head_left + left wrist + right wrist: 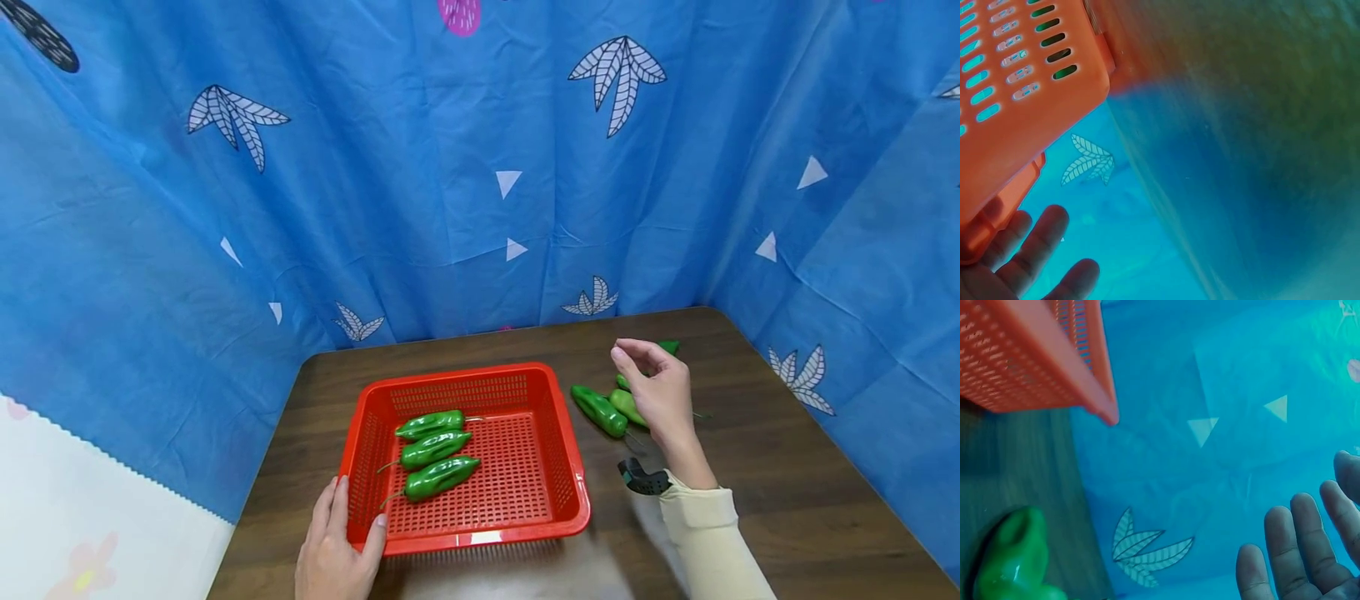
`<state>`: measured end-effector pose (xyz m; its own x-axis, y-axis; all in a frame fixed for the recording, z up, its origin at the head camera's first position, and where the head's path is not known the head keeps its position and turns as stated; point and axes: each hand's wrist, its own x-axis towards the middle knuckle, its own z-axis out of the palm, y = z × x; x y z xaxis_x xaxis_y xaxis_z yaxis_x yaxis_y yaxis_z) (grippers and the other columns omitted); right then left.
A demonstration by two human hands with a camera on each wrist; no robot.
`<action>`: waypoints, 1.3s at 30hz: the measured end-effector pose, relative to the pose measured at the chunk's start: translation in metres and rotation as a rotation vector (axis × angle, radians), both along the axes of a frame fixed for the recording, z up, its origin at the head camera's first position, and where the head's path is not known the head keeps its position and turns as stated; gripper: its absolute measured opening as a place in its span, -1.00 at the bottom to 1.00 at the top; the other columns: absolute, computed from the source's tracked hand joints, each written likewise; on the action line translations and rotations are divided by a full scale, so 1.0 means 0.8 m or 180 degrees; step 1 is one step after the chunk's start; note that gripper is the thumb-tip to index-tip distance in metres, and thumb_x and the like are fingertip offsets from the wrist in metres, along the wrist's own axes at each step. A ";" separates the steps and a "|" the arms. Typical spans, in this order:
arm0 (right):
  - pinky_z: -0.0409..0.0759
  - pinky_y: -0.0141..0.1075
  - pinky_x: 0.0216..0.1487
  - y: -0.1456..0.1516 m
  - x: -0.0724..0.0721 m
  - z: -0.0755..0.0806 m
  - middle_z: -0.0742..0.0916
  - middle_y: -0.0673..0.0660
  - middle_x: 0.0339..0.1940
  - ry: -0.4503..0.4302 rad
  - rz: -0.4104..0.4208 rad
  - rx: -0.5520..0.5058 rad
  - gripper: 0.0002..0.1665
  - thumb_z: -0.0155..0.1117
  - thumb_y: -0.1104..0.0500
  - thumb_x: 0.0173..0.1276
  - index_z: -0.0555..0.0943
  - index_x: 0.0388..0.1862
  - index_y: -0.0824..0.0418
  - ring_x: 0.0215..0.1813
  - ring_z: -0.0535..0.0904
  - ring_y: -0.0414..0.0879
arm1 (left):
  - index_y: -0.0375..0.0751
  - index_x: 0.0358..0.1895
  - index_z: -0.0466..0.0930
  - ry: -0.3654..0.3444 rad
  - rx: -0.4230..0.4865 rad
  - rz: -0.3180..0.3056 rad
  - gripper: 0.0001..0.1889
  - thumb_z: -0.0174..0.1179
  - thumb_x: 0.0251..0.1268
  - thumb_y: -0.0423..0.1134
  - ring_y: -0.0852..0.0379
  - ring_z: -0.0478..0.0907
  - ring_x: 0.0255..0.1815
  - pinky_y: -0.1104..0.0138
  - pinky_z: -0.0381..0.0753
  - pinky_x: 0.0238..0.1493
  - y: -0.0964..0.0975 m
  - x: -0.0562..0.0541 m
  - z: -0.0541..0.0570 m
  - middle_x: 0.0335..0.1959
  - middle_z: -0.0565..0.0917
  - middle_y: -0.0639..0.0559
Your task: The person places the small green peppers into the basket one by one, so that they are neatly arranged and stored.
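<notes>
In the head view, three green peppers (441,478) lie side by side in the left part of a red plastic basket (480,546). My left hand (335,550) rests at the basket's near left corner, with fingers along its side and thumb by the front rim. The left wrist view has those fingers (1035,250) fairly straight beside the orange-looking rim. Raised over the table right of the basket, my right hand (663,392) holds nothing; its fingers are loosely bent. Several more peppers (600,410) lie beneath and beside it, partly hidden by the hand.
A brown wooden table (750,400) carries the basket and peppers. Blue patterned curtains (480,208) hang close behind it and along both sides. White cloth (90,500) shows at the lower left. A black band (643,478) is on my right wrist.
</notes>
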<state>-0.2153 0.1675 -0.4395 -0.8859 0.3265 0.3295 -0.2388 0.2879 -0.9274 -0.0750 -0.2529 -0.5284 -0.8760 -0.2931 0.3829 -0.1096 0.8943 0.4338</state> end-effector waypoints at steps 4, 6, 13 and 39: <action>0.59 -0.55 -0.20 0.005 -0.003 -0.012 0.77 -0.06 -0.13 -0.0123 -0.0117 0.0080 -0.55 0.37 -0.12 0.36 0.72 0.08 0.13 -0.17 0.65 -0.36 | -0.30 0.48 0.31 -0.0087 -0.0011 0.0003 -0.16 0.33 0.21 0.07 -0.29 0.54 0.19 -0.26 0.58 0.01 0.001 0.000 0.002 0.41 0.38 -0.21; 0.58 -0.55 -0.20 0.005 -0.004 -0.017 0.77 -0.04 -0.13 -0.0188 -0.0152 0.0146 -0.53 0.36 -0.16 0.36 0.72 0.08 0.11 -0.18 0.65 -0.35 | -0.30 0.48 0.30 -0.0114 -0.0013 0.0013 -0.16 0.32 0.21 0.08 -0.28 0.54 0.20 -0.26 0.58 0.01 0.001 0.000 0.003 0.41 0.37 -0.21; 0.52 -0.55 -0.18 0.003 -0.006 -0.041 0.79 0.04 -0.07 -0.0371 -0.0246 0.0417 -0.54 0.33 -0.22 0.35 0.73 0.06 0.02 -0.16 0.61 -0.33 | -0.29 0.48 0.31 -0.0095 -0.0044 0.0037 -0.15 0.34 0.19 0.08 -0.29 0.57 0.14 -0.24 0.60 -0.02 0.002 0.000 0.003 0.40 0.38 -0.22; 0.56 -0.22 -0.03 0.005 -0.008 -0.114 0.81 0.19 -0.05 -0.0699 -0.0241 0.0933 -0.60 0.41 -0.03 0.35 0.74 0.05 0.16 0.01 0.73 0.07 | -0.29 0.52 0.24 -0.0374 0.0054 0.0083 -0.12 0.32 0.22 0.10 -0.30 0.51 0.26 -0.22 0.56 0.12 0.002 -0.003 0.005 0.45 0.32 -0.24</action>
